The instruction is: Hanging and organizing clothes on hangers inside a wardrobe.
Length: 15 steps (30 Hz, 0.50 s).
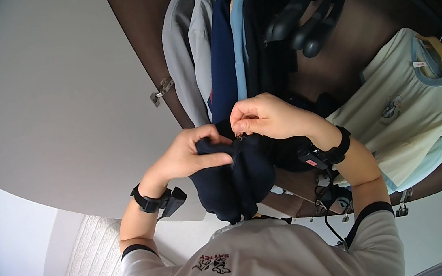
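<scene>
A dark navy garment (pixel 232 180) with a zip hangs bunched in front of my chest. My left hand (pixel 195 153) grips its upper edge, with the thumb in front and the fingers folded behind the fabric. Just to the right, my right hand (pixel 263 117) pinches a small part at the top of the zip between thumb and fingertips; the fingers hide most of that part. Both wrists carry black straps with small devices.
Behind my hands, a grey garment (pixel 179 48), a navy one (pixel 225 45) and others hang in a dark wooden wardrobe. Black hangers (pixel 321 16) hang at the upper right. Cream tops (pixel 404 107) on wooden hangers are at the right. A pale door (pixel 56 99) stands left.
</scene>
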Available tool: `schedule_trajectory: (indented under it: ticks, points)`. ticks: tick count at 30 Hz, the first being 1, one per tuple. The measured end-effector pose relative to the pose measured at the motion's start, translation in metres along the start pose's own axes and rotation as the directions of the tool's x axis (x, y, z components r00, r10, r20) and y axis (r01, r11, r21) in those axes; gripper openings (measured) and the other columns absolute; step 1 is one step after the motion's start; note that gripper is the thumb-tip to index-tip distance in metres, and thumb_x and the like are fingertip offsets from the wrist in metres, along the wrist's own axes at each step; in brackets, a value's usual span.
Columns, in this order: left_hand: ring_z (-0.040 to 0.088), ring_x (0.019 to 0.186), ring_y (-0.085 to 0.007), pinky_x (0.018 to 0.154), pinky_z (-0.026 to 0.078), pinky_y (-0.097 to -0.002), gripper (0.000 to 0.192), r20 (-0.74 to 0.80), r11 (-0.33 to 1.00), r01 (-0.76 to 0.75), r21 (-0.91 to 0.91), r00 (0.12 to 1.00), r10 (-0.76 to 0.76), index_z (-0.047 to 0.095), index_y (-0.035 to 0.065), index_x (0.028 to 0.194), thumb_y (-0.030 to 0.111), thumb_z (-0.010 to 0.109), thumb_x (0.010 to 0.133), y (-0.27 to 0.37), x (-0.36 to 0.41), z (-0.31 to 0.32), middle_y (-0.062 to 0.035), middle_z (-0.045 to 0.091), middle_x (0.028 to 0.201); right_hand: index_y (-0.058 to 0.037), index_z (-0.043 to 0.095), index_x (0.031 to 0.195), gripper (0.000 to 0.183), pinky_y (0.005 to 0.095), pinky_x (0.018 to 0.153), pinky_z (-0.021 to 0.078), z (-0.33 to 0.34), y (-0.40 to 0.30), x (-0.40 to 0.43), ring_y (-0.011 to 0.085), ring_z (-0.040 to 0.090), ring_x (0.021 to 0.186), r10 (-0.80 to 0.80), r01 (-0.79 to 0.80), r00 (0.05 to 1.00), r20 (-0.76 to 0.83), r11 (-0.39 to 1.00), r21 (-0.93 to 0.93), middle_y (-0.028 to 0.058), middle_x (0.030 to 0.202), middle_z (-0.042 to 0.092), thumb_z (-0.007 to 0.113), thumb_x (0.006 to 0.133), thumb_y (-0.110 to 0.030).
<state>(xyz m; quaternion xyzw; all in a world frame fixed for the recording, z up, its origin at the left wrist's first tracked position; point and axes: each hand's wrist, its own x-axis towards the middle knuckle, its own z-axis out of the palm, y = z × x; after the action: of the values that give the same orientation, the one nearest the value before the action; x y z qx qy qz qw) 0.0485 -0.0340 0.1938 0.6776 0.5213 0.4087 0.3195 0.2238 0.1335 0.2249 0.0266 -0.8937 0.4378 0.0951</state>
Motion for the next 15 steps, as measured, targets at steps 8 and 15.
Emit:
schedule_trajectory:
  ticks: [8, 15]
  points:
    - [0.065, 0.076, -0.0289, 0.061, 0.052, -0.0354, 0.044, -0.189, 0.895, -0.019, 0.445, 0.975, 0.115, 0.063, 0.0021, 0.111, 0.01, 0.073, 0.069, -0.004, 0.004, 0.031, -0.0134, 0.067, 0.088, 0.0009, 0.062, 0.091, 0.016, 0.0218, 0.057, 0.0472, 0.006, 0.006, 0.003, 0.0075, 0.057, 0.066, 0.2, -0.18, 0.979, -0.039, 0.94, 0.289, 0.0037, 0.078, 0.064, 0.061, 0.092, -0.015]
    - [0.064, 0.074, -0.0271, 0.059, 0.052, -0.0343, 0.051, -0.143, 0.723, -0.237, 0.649, 0.895, 0.422, 0.064, 0.0027, 0.107, 0.003, 0.069, 0.056, -0.006, -0.005, 0.026, -0.0102, 0.067, 0.093, 0.0006, 0.063, 0.092, 0.016, 0.0218, 0.064, 0.0482, 0.001, 0.002, -0.006, 0.0083, 0.059, 0.07, 0.192, -0.184, 0.981, 0.008, 0.924, 0.336, 0.0036, 0.08, 0.065, 0.062, 0.092, -0.015]
